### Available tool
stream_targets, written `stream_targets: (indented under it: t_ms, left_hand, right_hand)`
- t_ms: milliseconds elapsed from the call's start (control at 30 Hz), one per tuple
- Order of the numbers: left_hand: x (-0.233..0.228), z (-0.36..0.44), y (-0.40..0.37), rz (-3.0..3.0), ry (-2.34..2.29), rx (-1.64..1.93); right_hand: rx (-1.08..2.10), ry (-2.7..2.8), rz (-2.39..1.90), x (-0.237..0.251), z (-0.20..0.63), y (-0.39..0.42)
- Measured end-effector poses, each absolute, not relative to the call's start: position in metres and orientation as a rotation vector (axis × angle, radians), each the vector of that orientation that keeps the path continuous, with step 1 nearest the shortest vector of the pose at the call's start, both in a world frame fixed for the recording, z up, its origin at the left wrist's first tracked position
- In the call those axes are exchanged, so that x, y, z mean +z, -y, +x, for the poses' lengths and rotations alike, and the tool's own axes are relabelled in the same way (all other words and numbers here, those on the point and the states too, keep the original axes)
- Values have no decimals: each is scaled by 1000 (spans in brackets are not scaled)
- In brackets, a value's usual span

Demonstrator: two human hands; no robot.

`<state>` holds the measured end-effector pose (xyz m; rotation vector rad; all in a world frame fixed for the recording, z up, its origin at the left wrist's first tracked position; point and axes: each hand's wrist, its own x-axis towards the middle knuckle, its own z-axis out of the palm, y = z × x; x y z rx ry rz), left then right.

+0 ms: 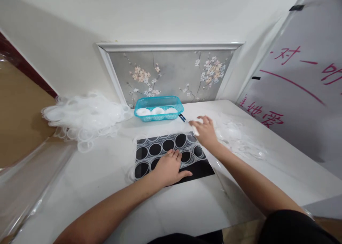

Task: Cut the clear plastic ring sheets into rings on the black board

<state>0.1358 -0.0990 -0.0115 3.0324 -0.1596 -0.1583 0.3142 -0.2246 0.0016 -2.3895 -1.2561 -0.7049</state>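
Observation:
My left hand (169,167) lies flat, fingers stretched and thumb out, on a clear plastic sheet (162,143) patterned with rows of round white-edged rings. Under the sheet is a black mat (199,171), bare along its front right edge. My right hand (205,131) is raised over the sheet's far right corner, its fingers bent. A small whitish piece (195,130) shows at its fingertips; I cannot make out what it is. Just beyond lies a small dark blue tool (182,118), its kind unclear.
A turquoise plastic basket (159,118) holding white round pieces stands against the wall. A large heap of translucent rings (88,117) is at the left. Another pile of clear plastic pieces (237,137) lies at the right. A whiteboard (301,94) with red writing borders the table's right side.

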Motion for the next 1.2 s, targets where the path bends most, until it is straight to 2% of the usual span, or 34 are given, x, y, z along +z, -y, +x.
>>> stream_targets:
  t_ms: [67, 133, 300, 433, 667, 800, 933, 1033, 1100, 1200]
  left_hand:
    - [-8, 137, 98, 3046, 192, -139]
    - [-2, 141, 99, 3066, 224, -82]
    - [3, 160, 112, 3134, 237, 94]
    - [-10, 172, 124, 3082, 283, -30]
    - [-19, 175, 130, 3099, 212, -135]
    - [-18, 176, 129, 3084, 225, -131]
    - [-12, 178, 125, 3013, 294, -104]
    - [-9, 178, 121, 2994, 321, -182]
    - [-8, 177, 119, 2983, 317, -245]
    - [-9, 175, 118, 2965, 302, -272]
  right_hand:
    - [-799, 1016, -2318, 8, 333, 235]
    - [-748, 948, -2233, 2, 336, 245]
    - [-196, 1007, -2049, -46, 306, 254]
    - [79, 841, -1862, -63, 296, 252]
    - [157, 825, -1873, -60, 302, 251]
    - [74, 926, -1929, -62, 297, 253]
    - [-218, 1223, -2170, -55, 296, 253]
    - [-426, 1461, -2303, -33, 320, 255]
    - [-600, 1338, -2349, -14, 347, 261]
    - [-849, 767, -2463, 7, 384, 281]
